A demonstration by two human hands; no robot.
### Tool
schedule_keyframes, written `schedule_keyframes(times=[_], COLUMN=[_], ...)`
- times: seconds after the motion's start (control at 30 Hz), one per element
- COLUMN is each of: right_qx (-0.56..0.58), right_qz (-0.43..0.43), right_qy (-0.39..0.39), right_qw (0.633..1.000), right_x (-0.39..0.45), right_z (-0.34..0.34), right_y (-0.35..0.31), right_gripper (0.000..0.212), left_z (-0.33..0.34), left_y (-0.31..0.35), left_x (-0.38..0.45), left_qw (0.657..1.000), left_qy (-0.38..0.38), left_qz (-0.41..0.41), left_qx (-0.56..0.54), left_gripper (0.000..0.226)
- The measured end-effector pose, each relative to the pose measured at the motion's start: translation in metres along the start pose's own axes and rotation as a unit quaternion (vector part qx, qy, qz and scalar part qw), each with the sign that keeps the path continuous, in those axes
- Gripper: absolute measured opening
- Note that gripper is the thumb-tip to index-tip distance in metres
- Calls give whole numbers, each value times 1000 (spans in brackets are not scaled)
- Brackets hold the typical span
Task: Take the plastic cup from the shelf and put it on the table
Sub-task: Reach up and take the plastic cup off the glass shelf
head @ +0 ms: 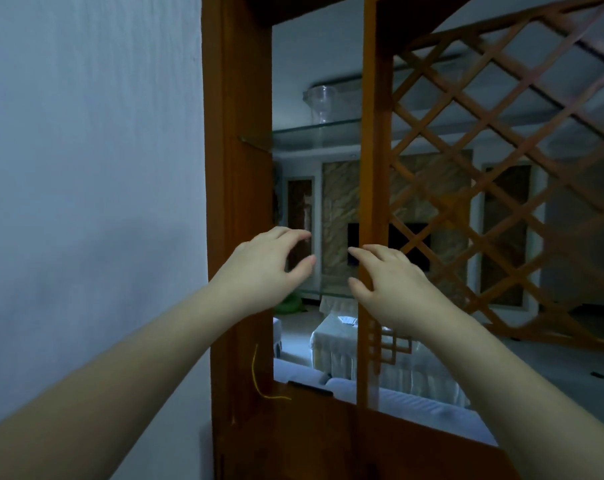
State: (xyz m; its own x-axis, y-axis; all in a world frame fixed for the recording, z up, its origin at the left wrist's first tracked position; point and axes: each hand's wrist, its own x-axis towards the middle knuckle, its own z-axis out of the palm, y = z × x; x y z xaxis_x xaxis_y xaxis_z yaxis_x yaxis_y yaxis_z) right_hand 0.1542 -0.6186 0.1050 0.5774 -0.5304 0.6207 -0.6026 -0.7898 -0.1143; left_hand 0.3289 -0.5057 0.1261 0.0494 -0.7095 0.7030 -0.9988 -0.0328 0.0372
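A clear plastic cup [321, 103] stands upright on a glass shelf [293, 135] set in a wooden divider, above my hands. My left hand [269, 265] is raised in front of the opening, fingers curled and apart, holding nothing. My right hand [387, 282] is level with it, a little to the right, fingers spread and empty, in front of the divider's middle post. Both hands are well below the cup and do not touch it.
The wooden frame [238, 202] has a lattice panel [501, 168] on the right and a plain wall [86, 168] on the left. A lower glass shelf [328, 293] sits behind my hands. Through the opening I see a cloth-covered table [331, 334] and a sofa back [397, 400].
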Motion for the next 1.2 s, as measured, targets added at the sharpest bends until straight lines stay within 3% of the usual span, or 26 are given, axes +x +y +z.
schedule_keyframes(times=[0.33, 0.6, 0.77, 0.9, 1.07, 1.2], right_qx=[155, 224, 300, 351, 449, 560], right_qz=[-35, -56, -53, -46, 15, 65], right_qy=[-4, 64, 103, 115, 125, 125], right_qw=[987, 971, 947, 928, 885, 816], right_x=[133, 213, 244, 266, 291, 305], right_z=[-8, -3, -2, -3, -4, 0], right_y=[30, 28, 17, 6, 2, 1], right_gripper=[58, 51, 51, 46, 40, 33], left_z=[27, 20, 14, -2, -17, -16], left_y=[-21, -68, -95, -113, -122, -119], left_x=[126, 194, 224, 262, 324, 368], left_qw=[996, 984, 981, 974, 945, 924], left_qy=[78, 157, 178, 179, 204, 186], left_qz=[-9, -11, 28, 28, 1, -84], left_qx=[-49, -81, -76, -135, -257, -322], left_gripper=[47, 41, 41, 42, 56, 68])
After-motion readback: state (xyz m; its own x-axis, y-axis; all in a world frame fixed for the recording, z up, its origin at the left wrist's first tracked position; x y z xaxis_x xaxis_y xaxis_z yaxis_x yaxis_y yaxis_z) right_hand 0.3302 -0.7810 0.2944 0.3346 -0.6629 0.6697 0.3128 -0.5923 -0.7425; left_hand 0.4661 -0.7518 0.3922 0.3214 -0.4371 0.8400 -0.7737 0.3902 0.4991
